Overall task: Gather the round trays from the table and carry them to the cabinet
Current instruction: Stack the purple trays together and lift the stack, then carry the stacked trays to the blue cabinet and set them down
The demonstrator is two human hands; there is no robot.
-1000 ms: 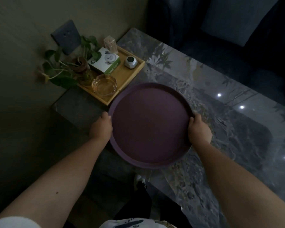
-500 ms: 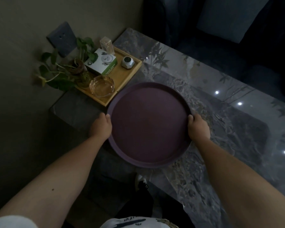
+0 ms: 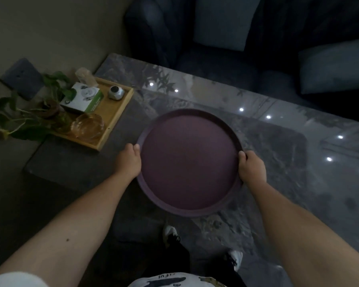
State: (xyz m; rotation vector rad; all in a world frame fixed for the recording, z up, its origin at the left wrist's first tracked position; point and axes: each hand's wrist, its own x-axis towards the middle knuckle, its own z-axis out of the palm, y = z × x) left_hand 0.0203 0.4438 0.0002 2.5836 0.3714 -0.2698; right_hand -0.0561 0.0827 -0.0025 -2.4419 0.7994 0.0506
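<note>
A large round purple tray [image 3: 189, 162] is held level over the near edge of a dark marble table [image 3: 278, 146]. My left hand [image 3: 128, 161] grips its left rim, thumb on top. On the opposite side my right hand [image 3: 252, 169] clasps the right rim. The tray's inside is bare. Whether it rests on the table or hangs just above it cannot be told.
A wooden tray [image 3: 110, 121] at the table's left end carries a green-and-white box [image 3: 82, 100], a glass bowl [image 3: 87, 126], a small grey gadget [image 3: 116, 92] and a leafy plant [image 3: 29, 117]. A dark sofa [image 3: 236, 48] with cushions stands beyond the table. My feet are below.
The view has swung to the left and back, so the tray and hands now sit further right in the frame. Both hands keep their grip on the rim.
</note>
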